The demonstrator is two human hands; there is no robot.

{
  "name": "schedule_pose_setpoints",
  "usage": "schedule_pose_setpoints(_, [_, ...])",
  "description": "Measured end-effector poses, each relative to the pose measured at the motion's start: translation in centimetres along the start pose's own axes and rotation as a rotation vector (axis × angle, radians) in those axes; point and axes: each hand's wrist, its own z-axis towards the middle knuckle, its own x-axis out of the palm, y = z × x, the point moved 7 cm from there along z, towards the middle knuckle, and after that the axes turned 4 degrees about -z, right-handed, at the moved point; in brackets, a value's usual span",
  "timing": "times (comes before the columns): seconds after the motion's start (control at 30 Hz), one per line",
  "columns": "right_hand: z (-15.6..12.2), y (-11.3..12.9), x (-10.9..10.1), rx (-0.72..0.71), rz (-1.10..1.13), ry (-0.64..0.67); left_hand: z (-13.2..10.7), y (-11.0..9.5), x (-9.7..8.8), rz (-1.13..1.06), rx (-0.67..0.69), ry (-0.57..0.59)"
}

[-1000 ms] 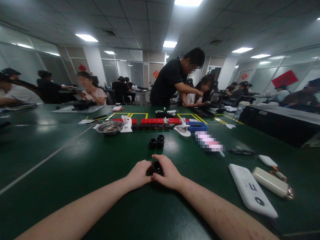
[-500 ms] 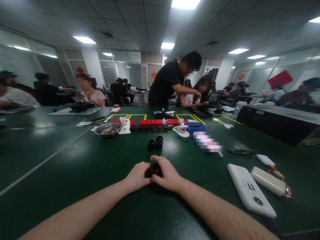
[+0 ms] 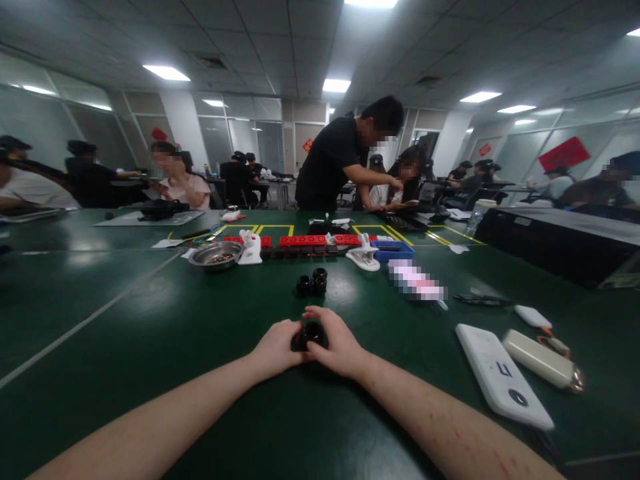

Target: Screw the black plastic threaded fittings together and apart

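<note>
Between my hands, low over the near middle of the green table (image 3: 210, 333), is a glossy black round part (image 3: 315, 335) with a dark opening on top. My left hand (image 3: 277, 348) curls round its left side, fingers partly hidden behind it. From the right, my right hand (image 3: 341, 343) wraps it, thumb in front and fingers over the far side. Whether the part touches the tabletop I cannot tell. Just beyond my fingers stand several similar black round parts (image 3: 313, 283), close together.
Farther back are a metal bowl (image 3: 216, 256) of small pieces, white clamps (image 3: 364, 255), a red strip (image 3: 307, 241) and a blue tray (image 3: 395, 251). To the right lie a white power bank (image 3: 504, 377), a cream device (image 3: 540, 360) and pliers-like tools (image 3: 483, 300). A person (image 3: 340, 160) leans over opposite.
My hands keep hold of the black round part, with the right thumb and fingers shifted slightly on it. The view has tilted a little. At the left, a seated person's hand has risen toward the face.
</note>
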Motion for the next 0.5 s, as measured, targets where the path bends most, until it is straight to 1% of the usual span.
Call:
schedule_pose_setpoints(0.1, [0.2, -0.7, -0.4, 0.108, -0.108, -0.067, 0.0, -0.2, 0.0, 0.019, 0.021, 0.002])
schedule_pose_setpoints(0.17, [0.3, -1.0, -0.5, 0.149, -0.179, -0.075, 0.0, -0.2, 0.0, 0.025, 0.02, 0.0])
schedule_pose_setpoints(0.23, [0.4, -0.9, -0.4, 0.13, -0.189, -0.065, 0.0, -0.2, 0.0, 0.023, 0.018, 0.005])
schedule_pose_setpoints(0.4, [0.2, 0.1, 0.0, -0.025, -0.079, -0.007, 0.0, -0.1, 0.0, 0.032, 0.02, -0.009])
schedule_pose_setpoints(0.43, [0.2, 0.1, 0.0, -0.029, -0.079, -0.001, 0.0, 0.0, 0.0, 0.033, 0.022, -0.012])
schedule_pose_setpoints(0.5, [0.2, -0.1, 0.0, 0.011, -0.103, -0.011, 0.0, 0.1, 0.0, 0.031, 0.024, -0.012])
